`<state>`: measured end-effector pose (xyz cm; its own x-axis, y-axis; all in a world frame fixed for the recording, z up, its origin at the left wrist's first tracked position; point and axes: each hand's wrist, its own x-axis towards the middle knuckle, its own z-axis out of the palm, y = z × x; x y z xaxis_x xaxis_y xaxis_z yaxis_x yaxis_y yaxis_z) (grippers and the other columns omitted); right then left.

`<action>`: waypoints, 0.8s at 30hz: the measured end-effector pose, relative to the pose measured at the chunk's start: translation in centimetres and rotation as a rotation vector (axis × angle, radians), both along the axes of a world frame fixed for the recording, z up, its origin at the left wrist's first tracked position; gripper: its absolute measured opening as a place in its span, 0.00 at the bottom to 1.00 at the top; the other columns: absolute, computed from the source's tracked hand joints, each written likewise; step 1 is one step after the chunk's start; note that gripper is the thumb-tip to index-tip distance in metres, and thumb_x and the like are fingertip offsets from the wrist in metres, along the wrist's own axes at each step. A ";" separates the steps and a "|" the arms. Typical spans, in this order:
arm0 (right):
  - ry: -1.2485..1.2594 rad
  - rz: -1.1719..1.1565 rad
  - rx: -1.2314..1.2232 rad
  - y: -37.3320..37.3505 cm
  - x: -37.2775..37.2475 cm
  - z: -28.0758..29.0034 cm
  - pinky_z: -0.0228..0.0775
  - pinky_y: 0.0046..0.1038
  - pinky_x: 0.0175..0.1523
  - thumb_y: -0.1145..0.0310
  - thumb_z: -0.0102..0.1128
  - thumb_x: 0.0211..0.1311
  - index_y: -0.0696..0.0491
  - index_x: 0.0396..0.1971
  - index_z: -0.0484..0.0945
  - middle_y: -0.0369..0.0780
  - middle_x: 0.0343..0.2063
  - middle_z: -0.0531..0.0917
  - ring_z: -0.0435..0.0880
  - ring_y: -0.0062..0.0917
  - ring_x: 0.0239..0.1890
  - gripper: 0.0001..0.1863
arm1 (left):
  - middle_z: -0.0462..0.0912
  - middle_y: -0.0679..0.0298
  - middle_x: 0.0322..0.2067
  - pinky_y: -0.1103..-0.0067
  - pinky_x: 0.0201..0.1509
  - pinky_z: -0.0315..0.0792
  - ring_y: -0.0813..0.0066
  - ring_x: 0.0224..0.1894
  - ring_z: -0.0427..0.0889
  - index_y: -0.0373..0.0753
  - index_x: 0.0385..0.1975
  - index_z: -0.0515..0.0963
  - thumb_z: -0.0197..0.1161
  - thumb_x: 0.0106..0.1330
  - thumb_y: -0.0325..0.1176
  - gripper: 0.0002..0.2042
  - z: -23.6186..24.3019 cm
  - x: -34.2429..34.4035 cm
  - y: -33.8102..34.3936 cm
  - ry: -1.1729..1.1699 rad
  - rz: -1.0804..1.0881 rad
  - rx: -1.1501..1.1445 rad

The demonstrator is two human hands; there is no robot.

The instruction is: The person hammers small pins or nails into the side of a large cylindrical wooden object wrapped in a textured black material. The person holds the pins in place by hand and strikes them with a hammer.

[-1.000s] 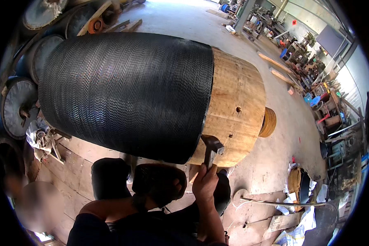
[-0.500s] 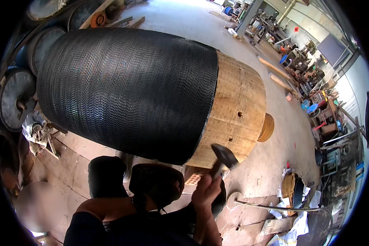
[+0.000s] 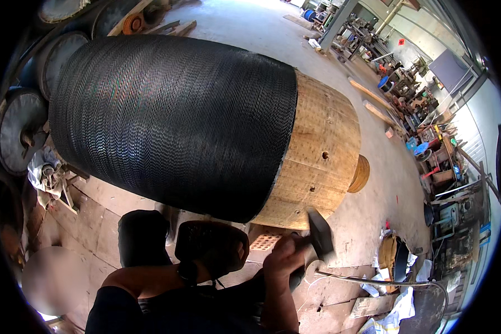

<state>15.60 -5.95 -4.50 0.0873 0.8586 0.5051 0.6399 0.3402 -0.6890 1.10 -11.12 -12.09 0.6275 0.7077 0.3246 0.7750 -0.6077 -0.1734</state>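
Right hand (image 3: pixel 284 257): dark hammer (image 3: pixel 320 236); roller (image 3: pixel 178 128) ribbed black, wooden end (image 3: pixel 324 136) tan.

Roller (image 3: pixel 178 128) across centre; uncovered end (image 3: pixel 323 142) at its right, stub (image 3: pixel 360 173) beyond. Brick (image 3: pixel 265 241) below that end, near side. Right hand (image 3: pixel 285 257) right of brick, hammer (image 3: pixel 320 236) in it. Drums (image 3: pixel 22 131) left of roller; cloth bundle (image 3: pixel 44 170) just before them. Planks (image 3: pixel 370 92) on floor (image 3: pixel 384 161), right and behind.

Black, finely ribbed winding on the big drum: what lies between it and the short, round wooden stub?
The head view shows a broad tan wooden drum section with small dark holes between the winding and stub.
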 end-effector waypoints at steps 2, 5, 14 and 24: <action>-0.291 -0.081 -0.170 1.7 0.5 -1.2 0.66 0.40 0.24 0.65 0.51 0.73 0.60 0.30 0.66 0.55 0.17 0.75 0.79 0.50 0.20 0.14 | 0.82 0.53 0.28 0.69 0.34 0.78 0.61 0.34 0.81 0.27 0.33 0.83 0.65 0.57 0.26 0.08 1.1 0.2 0.2 -0.011 0.020 -0.030; -0.053 -0.009 -0.129 0.3 0.3 -0.8 0.67 0.42 0.25 0.67 0.52 0.72 0.61 0.29 0.67 0.56 0.18 0.76 0.79 0.54 0.22 0.14 | 0.81 0.50 0.28 0.70 0.30 0.77 0.60 0.32 0.81 0.25 0.32 0.81 0.64 0.59 0.26 0.08 2.5 0.0 -0.2 -0.017 0.097 -0.092; -0.160 -0.003 -0.175 1.6 0.9 -1.8 0.68 0.39 0.25 0.70 0.52 0.70 0.61 0.38 0.70 0.56 0.21 0.78 0.79 0.57 0.25 0.09 | 0.85 0.55 0.29 0.69 0.33 0.79 0.63 0.32 0.83 0.31 0.39 0.84 0.66 0.55 0.25 0.12 1.9 -0.5 0.3 -0.016 -0.021 -0.052; -0.233 -0.045 -0.131 1.5 0.6 -1.6 0.68 0.37 0.24 0.68 0.52 0.71 0.63 0.36 0.71 0.52 0.19 0.78 0.79 0.47 0.20 0.11 | 0.83 0.57 0.23 0.71 0.32 0.79 0.64 0.28 0.81 0.30 0.33 0.83 0.65 0.55 0.24 0.07 3.9 -1.2 0.4 -0.154 -0.076 -0.046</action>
<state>16.24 -4.43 -6.07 0.0214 0.9160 0.4007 0.7990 0.2252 -0.5575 -0.13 -10.76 -8.23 0.6253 0.6763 0.3893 0.7418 -0.6701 -0.0273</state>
